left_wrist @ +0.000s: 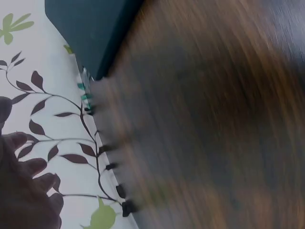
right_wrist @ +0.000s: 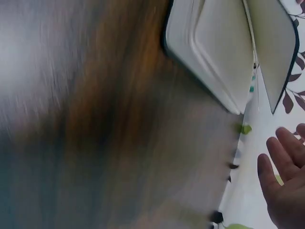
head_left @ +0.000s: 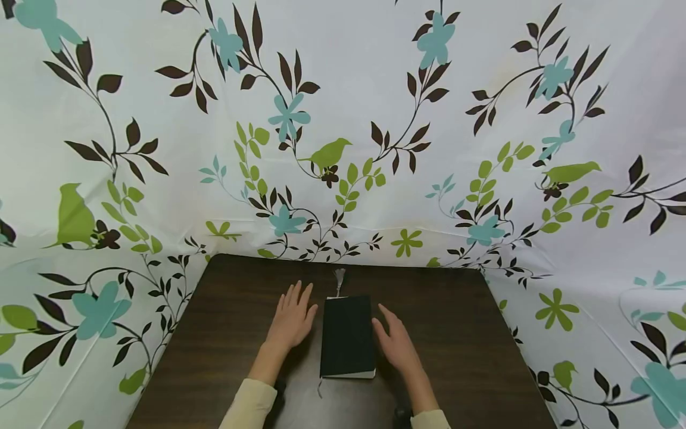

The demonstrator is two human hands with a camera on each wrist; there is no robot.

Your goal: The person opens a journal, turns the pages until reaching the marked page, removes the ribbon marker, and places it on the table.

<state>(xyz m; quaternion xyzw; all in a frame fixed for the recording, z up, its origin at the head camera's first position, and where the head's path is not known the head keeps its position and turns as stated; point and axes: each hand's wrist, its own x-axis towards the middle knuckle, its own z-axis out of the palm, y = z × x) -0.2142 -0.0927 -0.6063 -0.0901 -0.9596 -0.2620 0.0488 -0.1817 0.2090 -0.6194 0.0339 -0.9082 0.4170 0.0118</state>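
Observation:
A dark-covered book (head_left: 348,336) lies on the table between the two hands. At its top edge a grey tassel (head_left: 339,280) sticks out, and a thin ribbon end (head_left: 320,388) trails from the bottom left corner. Seen from the right wrist, the cover (right_wrist: 276,45) stands partly raised from the pale pages (right_wrist: 224,52). My left hand (head_left: 289,320) is left of the book, fingers extended, apart from it. On the other side my right hand (head_left: 395,341) is close to the right edge, fingers loosely extended; whether a fingertip touches the cover I cannot tell. Neither hand holds anything.
The dark wooden table (head_left: 450,316) reaches to a white patterned curtain (head_left: 354,196) at the back and sides. Light reflects off the tabletop near the front. Both wrist views are partly blurred over the wood.

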